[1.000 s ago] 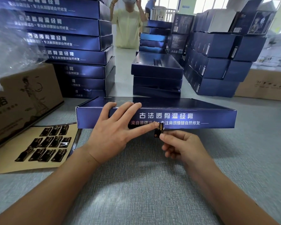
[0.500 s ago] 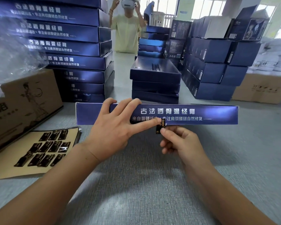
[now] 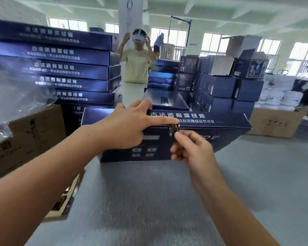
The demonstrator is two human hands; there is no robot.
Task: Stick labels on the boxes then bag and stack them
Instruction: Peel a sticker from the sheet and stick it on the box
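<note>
A flat dark blue box [image 3: 220,128] with white lettering on its side is tipped up, so its underside faces me. My left hand [image 3: 130,125] lies over the box's side, fingers straight, the forefinger pressing near the edge where a small black label [image 3: 172,130] sits. My right hand [image 3: 190,148] pinches the lower end of that label between thumb and forefinger, against the box's underside. The label sheet [image 3: 64,201] shows only as a blurred strip at the lower left, under my left arm.
A tall stack of the same blue boxes [image 3: 69,71] stands at the left, behind a brown carton [image 3: 25,137] and clear plastic bags [image 3: 12,96]. More blue boxes [image 3: 220,89] are piled at the right, a short stack [image 3: 165,100] in the middle. A person [image 3: 136,64] stands beyond.
The box has tipped up towards me, showing its underside. Both hands rose with it and kept the label at its edge. The view has swung upwards.
</note>
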